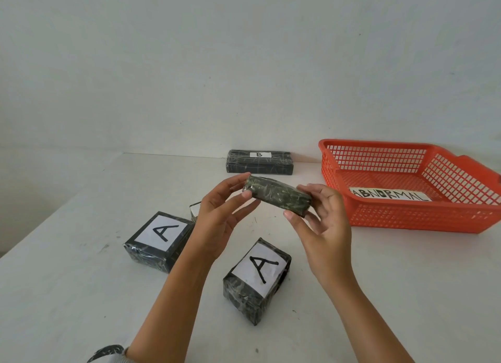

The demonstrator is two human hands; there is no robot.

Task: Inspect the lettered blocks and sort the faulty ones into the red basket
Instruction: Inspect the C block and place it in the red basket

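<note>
I hold a flat dark wrapped block in the air above the table, tilted, its label hidden. My left hand grips its left end and my right hand grips its right end. Two dark blocks labelled A lie on the table: one at the left, one in front of me. A flat block labelled B lies at the back by the wall. Another block shows only a white corner behind my left hand. The red basket with an ABNORMAL label stands at the right, holding no blocks.
The white table ends at a wall close behind the B block. Its left edge runs diagonally at the far left. A dark patterned object peeks in at the bottom edge by my left sleeve.
</note>
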